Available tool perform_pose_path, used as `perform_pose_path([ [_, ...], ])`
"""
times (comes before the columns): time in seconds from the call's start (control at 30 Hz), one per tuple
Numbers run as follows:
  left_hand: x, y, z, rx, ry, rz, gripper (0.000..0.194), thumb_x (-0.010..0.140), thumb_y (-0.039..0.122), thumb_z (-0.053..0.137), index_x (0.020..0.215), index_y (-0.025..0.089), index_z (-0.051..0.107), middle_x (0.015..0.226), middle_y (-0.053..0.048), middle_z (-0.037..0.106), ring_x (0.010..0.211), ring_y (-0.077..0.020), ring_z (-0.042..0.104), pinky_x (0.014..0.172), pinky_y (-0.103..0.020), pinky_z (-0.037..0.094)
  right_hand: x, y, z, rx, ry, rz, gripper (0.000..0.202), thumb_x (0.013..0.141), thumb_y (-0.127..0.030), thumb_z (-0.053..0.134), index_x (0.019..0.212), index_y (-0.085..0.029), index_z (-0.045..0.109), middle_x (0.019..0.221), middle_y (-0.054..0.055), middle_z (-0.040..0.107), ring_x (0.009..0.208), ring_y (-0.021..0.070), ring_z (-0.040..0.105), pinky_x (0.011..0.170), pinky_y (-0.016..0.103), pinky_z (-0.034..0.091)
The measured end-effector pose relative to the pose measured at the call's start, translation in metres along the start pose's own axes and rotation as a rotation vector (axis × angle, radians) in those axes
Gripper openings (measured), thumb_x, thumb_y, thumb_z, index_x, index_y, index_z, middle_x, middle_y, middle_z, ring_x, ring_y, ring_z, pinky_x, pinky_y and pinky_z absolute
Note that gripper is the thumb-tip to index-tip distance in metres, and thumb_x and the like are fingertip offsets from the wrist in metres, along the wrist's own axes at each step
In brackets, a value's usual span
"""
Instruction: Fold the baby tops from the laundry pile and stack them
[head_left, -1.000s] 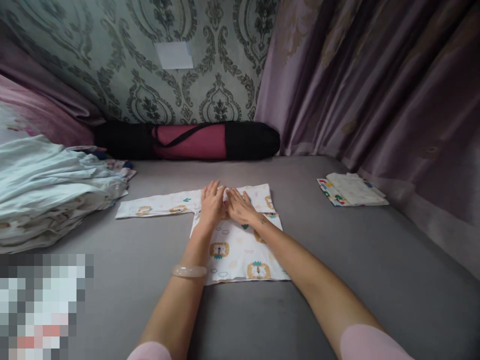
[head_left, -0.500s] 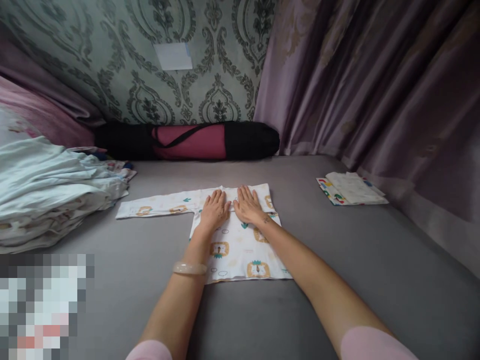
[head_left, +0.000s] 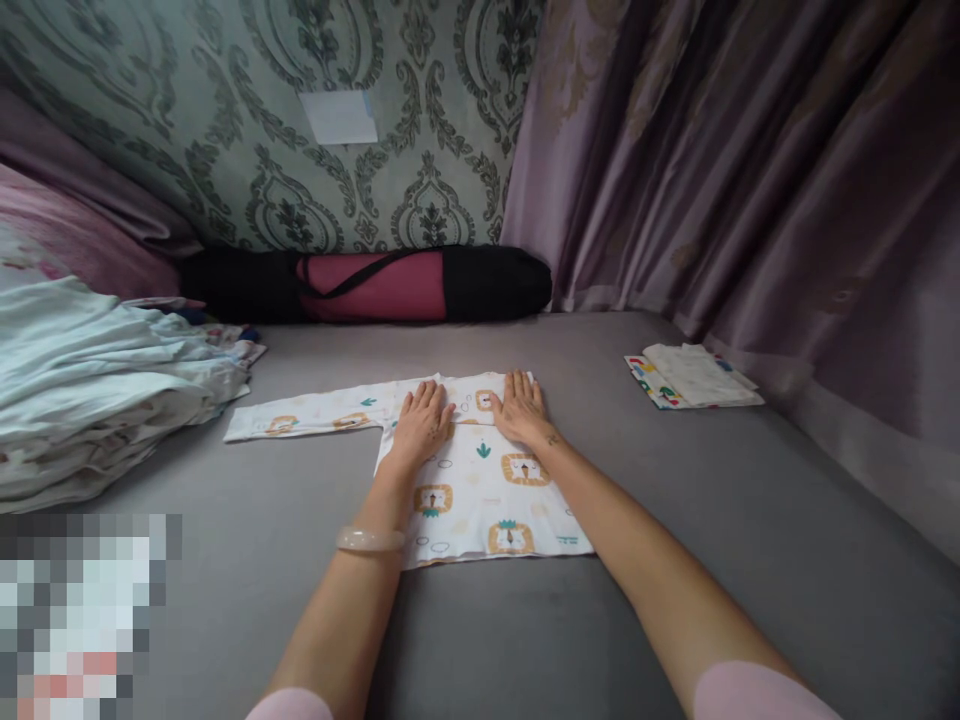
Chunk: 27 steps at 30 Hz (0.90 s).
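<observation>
The shirt [head_left: 484, 505] lies at frame centre, one sleeve [head_left: 304, 410] leftward; left hand [head_left: 421, 425] and right hand [head_left: 520, 408] rest palm-down on its upper part, gripping nothing, presumably to press it flat. Folded cloth [head_left: 690, 376] lies apart at right.

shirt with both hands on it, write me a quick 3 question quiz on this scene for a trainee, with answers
1. True or false: the left hand and the right hand both lie on the shirt.
2. The bangle is worn on the same side as: a) the right hand, b) the left hand, c) neither hand.
3. Fill in: both ends of the long bag are coloured ____.

Key: 1. True. 2. b. 3. Black.
</observation>
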<state>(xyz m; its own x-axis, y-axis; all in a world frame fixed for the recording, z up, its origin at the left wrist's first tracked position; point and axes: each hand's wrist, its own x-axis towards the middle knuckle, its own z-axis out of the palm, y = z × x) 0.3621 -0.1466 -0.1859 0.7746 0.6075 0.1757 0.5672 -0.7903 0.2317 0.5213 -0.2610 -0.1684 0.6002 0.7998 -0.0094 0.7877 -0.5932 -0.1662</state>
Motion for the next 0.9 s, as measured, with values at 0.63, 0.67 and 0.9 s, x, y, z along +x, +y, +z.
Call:
perform_pose_path([
  [0.63,0.000,-0.003,-0.003,0.001,-0.075,-0.182,0.060,0.097,0.040,0.028,0.147,0.007,0.032,0.155,-0.017,0.026,0.145,-0.0281,0.020,0.117,-0.050,0.013,0.002,0.018,0.008,-0.040,0.066,0.107,0.065,0.097,-0.039,0.021,0.149,0.000,0.025,0.157,0.019,0.020,0.144,0.0297,0.017,0.115,0.043,0.015],
  [0.67,0.000,-0.004,-0.002,0.001,-0.067,-0.177,0.060,0.097,0.039,0.028,0.147,0.007,0.032,0.155,-0.017,0.026,0.145,-0.0280,0.020,0.117,-0.050,0.013,0.002,0.021,0.008,-0.044,0.073,0.115,0.064,0.098,-0.039,0.021,0.149,0.000,0.025,0.156,0.019,0.022,0.143,0.0300,0.019,0.115,0.043,0.016],
  [0.9,-0.001,-0.002,-0.005,-0.030,-0.051,-0.168,0.056,0.096,0.037,0.030,0.145,0.008,0.036,0.153,-0.017,0.029,0.144,-0.0292,0.022,0.117,-0.051,0.015,-0.004,0.046,0.000,-0.058,0.012,0.149,0.061,0.098,-0.035,0.020,0.148,-0.001,0.026,0.154,0.018,0.028,0.143,0.0287,0.021,0.115,0.043,0.017],
])
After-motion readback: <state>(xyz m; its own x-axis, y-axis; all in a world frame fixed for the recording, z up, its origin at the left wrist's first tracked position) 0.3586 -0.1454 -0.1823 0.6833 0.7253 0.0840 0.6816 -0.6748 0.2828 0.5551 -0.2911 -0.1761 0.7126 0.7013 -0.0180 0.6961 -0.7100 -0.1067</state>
